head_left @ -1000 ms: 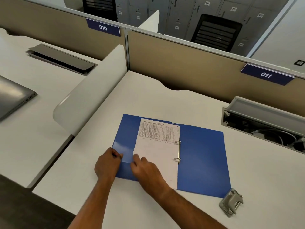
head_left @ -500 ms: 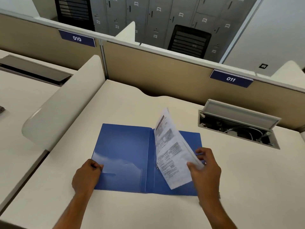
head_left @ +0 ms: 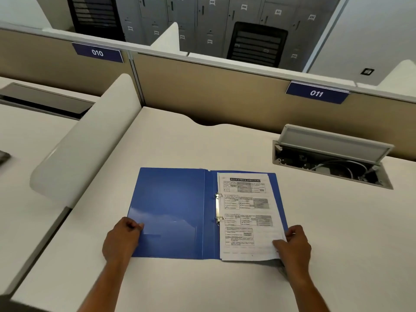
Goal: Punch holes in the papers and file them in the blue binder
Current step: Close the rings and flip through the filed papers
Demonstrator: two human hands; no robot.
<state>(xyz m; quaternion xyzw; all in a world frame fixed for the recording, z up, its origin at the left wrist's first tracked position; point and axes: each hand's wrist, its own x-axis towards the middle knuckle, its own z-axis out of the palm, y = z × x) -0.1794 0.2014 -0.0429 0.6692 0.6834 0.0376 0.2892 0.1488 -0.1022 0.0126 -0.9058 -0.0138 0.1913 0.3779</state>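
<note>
The blue binder (head_left: 171,212) lies open and flat on the tabletop (head_left: 225,149), with the papers (head_left: 247,217) on its right-hand cover, their left edge at the rings (head_left: 217,209). The left hand (head_left: 121,242) pinches the left cover's near corner, likely to stop the binder sliding. The right hand (head_left: 295,251) pinches the papers' lower right corner, seemingly to settle them square. Filing looks nearly done, with the cover not yet closed

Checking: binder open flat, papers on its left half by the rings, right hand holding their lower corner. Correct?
Not quite. The head view shows the papers on the right half of the blue binder, not the left. The rest stands: open flat, by the rings, right hand pinching their lower corner.
</note>
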